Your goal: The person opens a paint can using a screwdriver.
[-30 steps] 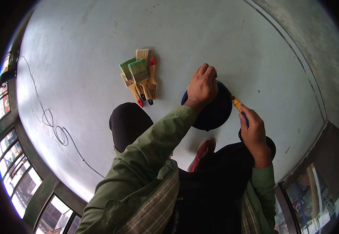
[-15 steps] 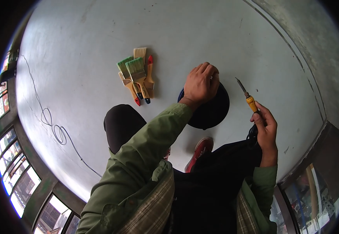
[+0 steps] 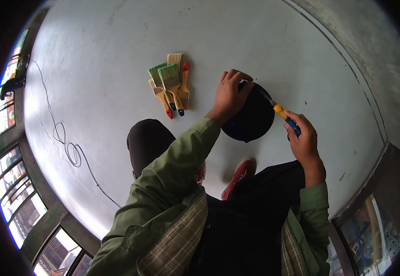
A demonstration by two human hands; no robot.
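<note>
Paint brushes (image 3: 170, 85) lie bunched on the grey floor (image 3: 117, 41). A thin cable (image 3: 66, 145) loops well apart. A red shoe (image 3: 239, 176) is present.

Dark round can (image 3: 250, 120), yellow-handled tool (image 3: 280, 112) tilted against its rim

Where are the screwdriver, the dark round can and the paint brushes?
screwdriver (image 3: 279, 110): head view, yellow part of its handle.
dark round can (image 3: 251, 123): head view, middle of its top.
paint brushes (image 3: 171, 76): head view, the green bristles.
</note>
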